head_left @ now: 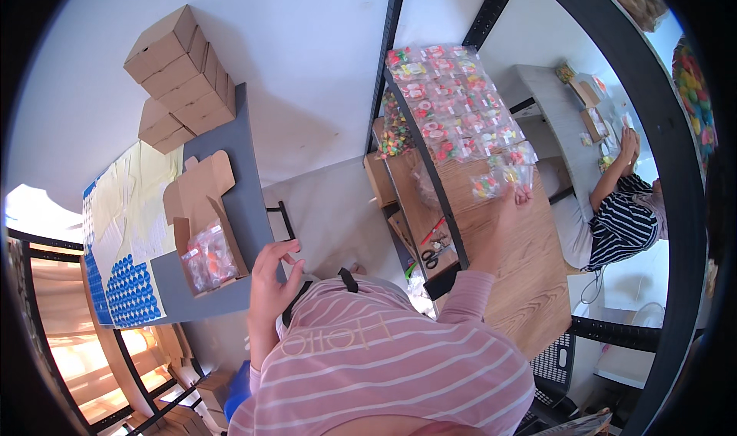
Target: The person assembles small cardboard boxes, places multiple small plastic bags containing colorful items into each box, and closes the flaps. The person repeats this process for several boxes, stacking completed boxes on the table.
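Note:
My left hand [275, 276] is in the air beside the grey table, fingers stretched out and holding nothing. Stretched out to the right, my right hand [521, 194] is at the near end of the wooden shelf, its fingers closed at the edge of a small clear packet of colourful sweets [516, 176]. A similar sweet packet [484, 186] lies just left of it. Beyond them, rows of packed sweets [453, 102] cover the far part of the shelf. On the grey table an opened cardboard box [181, 240] holds several packets with red and orange contents [210, 258].
Closed cardboard boxes [184, 79] are stacked at the table's far end, near sheets of blue round stickers [132, 289]. Black metal posts [430, 183] frame the shelf. Scissors [431, 259] lie on a lower shelf. At the right, another person [626, 213] works at a separate table.

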{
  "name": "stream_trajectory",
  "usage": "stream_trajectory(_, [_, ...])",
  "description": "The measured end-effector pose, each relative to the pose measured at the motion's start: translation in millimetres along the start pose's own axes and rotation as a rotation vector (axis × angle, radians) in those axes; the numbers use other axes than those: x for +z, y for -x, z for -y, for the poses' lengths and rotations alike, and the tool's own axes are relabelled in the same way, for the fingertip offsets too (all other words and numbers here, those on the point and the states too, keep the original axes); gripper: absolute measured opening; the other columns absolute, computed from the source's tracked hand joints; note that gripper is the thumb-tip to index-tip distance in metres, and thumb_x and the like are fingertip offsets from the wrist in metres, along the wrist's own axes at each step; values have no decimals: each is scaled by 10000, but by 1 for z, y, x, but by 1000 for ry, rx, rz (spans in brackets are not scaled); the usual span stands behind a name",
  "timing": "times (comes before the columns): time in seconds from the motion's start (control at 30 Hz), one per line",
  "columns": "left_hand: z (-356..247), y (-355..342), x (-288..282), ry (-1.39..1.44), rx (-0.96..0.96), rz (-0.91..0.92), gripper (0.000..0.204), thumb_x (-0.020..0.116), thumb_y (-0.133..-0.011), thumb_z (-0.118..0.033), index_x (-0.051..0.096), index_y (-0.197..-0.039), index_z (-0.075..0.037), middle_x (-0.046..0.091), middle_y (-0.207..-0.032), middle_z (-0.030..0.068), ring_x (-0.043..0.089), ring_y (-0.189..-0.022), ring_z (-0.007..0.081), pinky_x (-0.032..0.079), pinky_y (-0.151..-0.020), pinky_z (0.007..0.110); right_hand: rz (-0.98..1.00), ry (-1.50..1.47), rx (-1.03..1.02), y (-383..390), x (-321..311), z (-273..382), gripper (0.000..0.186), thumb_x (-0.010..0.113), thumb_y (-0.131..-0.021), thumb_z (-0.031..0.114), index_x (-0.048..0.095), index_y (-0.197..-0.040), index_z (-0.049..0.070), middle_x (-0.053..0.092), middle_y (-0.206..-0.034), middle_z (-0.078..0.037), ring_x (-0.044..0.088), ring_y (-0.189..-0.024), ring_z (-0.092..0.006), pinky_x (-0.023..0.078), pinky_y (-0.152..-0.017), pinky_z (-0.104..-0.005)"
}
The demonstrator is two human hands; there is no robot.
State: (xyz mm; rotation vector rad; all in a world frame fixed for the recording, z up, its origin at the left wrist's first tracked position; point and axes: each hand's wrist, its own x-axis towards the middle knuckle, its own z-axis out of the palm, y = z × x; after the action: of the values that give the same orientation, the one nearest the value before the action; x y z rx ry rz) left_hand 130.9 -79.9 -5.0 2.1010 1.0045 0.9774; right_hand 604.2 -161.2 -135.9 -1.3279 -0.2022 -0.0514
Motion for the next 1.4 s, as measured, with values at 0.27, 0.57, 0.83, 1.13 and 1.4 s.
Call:
stream_trajectory(0.27, [-5,-14,8,150,25,159,389,704,-765,-47,558,-1123,0,586,-1051,163,579,-947,303,471,-831,368,452,-104,-36,72,26,82,405,637,-853,10,450,-1204,90,550,-1054,-4,553,-943,-103,485,-776,-257])
stream_trajectory(0.57, [-6,6,-21,276,-41,87,442,671,-829,-136,510,-1220,-8,569,-1116,157,560,-1016,287,459,-836,364,1374,-516,391,270,111,139,386,635,-781,-95,467,-1110,16,554,-1088,-83,546,-1029,-137,470,-865,-279])
stream_trajectory(0.83, [2,53,-70,383,-376,106,222,602,-882,-139,543,-1028,17,588,-898,155,586,-764,233,497,-645,315,1545,-631,447,345,150,150,295,614,-760,-123,527,-1008,13,544,-1024,-76,538,-997,-134,413,-937,-292])
stream_trajectory(1.13, [27,94,-109,292,-355,-29,212,606,-881,-137,572,-1052,-16,606,-866,73,572,-731,147,485,-647,271,1573,-385,367,356,219,134,328,673,-745,-62,558,-1038,31,542,-975,-43,541,-923,-129,430,-905,-295])
stream_trajectory(1.4, [60,113,-144,564,-567,-543,216,584,-912,-75,531,-1112,-13,549,-907,-5,507,-779,32,426,-624,181,2412,-12,349,346,323,159,756,688,-819,66,250,-1433,13,621,-1047,-81,599,-968,-148,452,-893,-322])
